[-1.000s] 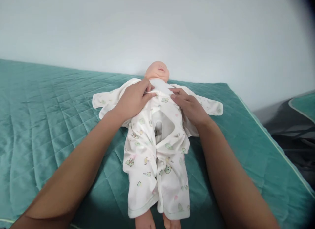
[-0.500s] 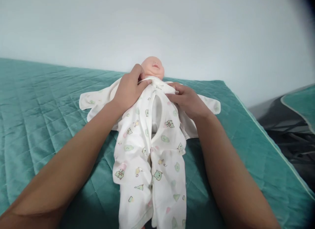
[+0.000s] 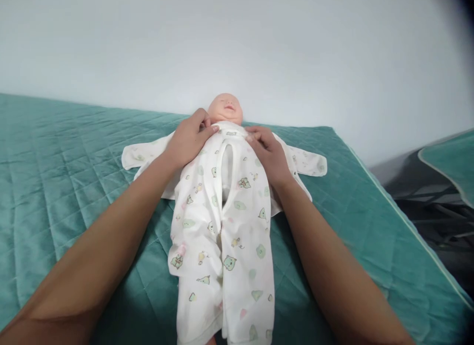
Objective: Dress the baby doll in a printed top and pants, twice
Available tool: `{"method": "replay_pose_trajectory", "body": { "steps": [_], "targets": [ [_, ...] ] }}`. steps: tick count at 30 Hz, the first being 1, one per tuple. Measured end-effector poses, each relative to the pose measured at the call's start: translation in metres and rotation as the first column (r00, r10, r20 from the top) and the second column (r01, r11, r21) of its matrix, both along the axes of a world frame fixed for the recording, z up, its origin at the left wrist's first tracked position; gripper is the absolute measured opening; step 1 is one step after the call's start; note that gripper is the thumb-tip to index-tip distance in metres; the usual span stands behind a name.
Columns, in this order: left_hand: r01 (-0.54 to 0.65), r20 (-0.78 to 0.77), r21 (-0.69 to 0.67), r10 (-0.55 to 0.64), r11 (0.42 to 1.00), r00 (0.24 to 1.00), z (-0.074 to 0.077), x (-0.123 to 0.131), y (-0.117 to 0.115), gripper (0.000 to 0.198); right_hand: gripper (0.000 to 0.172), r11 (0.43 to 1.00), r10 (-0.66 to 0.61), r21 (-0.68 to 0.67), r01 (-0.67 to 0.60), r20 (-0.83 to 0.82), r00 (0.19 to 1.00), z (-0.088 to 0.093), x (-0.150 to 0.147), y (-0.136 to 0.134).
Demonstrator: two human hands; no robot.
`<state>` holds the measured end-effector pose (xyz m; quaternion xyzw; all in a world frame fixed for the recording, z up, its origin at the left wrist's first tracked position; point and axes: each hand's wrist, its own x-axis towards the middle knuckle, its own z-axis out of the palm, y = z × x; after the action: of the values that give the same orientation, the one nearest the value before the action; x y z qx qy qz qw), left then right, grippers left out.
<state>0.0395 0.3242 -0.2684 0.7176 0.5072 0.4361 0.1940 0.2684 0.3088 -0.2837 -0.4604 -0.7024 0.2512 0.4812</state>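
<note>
A baby doll (image 3: 225, 108) lies on its back on a green quilted cover, its head toward the wall. White patterned trousers (image 3: 244, 206) with an open slit at the crotch lie over its body and legs. Under them a white patterned top (image 3: 309, 161) spreads its sleeves to both sides. My left hand (image 3: 190, 137) pinches the waistband at its left end, just below the doll's chin. At the waistband's right end, my right hand (image 3: 267, 152) has its fingers closed on the cloth. One foot barely shows below the trouser hem.
The green quilted cover (image 3: 66, 187) reaches back to a pale wall (image 3: 237, 48). Its right edge slants toward the lower right. Beyond that edge are a dark gap with metal bars and another green-covered surface (image 3: 452, 159).
My right hand has moved slightly left with the waistband, and the trousers' right side lies smoother. The doll's head shows a little lower and more to the left.
</note>
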Motion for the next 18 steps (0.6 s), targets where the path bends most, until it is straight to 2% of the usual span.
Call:
{"method": "replay_pose_trajectory", "body": {
  "steps": [3,6,12,18],
  "targets": [
    [-0.019,0.004,-0.005,0.019,1.000,1.000,-0.001,0.000,0.003,0.022,0.026,0.996,0.021,-0.091,-0.021,0.003,1.000,0.000,0.003,0.004],
    [-0.026,0.011,0.023,0.026,0.999,1.000,-0.003,0.002,0.006,0.024,0.022,0.995,0.032,-0.098,-0.024,0.077,0.997,0.001,0.005,0.011],
    [-0.037,0.013,0.015,0.036,0.999,0.999,-0.006,-0.001,0.018,0.024,0.023,0.980,-0.165,-0.063,0.186,0.256,0.953,0.005,0.002,0.034],
    [-0.073,0.031,-0.019,0.074,0.997,0.997,-0.008,-0.001,0.028,0.023,0.027,0.971,-0.211,-0.064,0.232,0.242,0.947,0.005,0.000,0.050]
  ]
}}
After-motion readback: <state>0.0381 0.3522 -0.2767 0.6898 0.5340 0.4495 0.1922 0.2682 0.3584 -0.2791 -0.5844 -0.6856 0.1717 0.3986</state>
